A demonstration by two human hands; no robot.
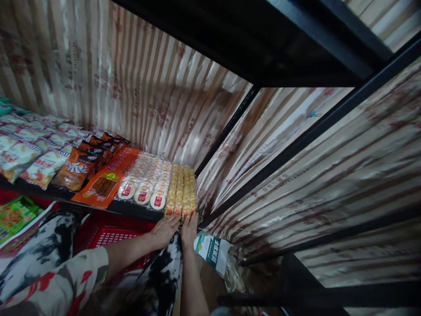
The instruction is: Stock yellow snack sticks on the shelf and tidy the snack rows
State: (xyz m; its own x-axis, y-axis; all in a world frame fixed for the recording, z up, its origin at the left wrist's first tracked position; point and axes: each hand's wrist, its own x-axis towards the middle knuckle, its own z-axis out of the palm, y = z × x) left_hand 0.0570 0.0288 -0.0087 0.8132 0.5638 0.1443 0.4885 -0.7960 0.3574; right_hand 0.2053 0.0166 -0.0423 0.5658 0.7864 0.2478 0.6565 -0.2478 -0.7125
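Several rows of small yellow packaged snacks [182, 186] stand at the right end of a black shelf. My left hand [166, 229] lies flat with its fingertips at the front of the left rows. Close beside it, my right hand [189, 229] rests with stretched fingers against the front of the right rows. Both hands touch the packs and do not grip them. Left of the yellow rows are packs of round white biscuits [143, 193] with red labels. An orange flat packet [107, 180] lies beside those.
Farther left on the shelf are orange-and-black bags [75, 167] and white snack bags [46, 166]. Below the shelf edge sits a red plastic basket [112, 235]. Black metal shelf posts [226, 125] rise at the right. A green-and-white bag [212, 251] lies low near my right arm.
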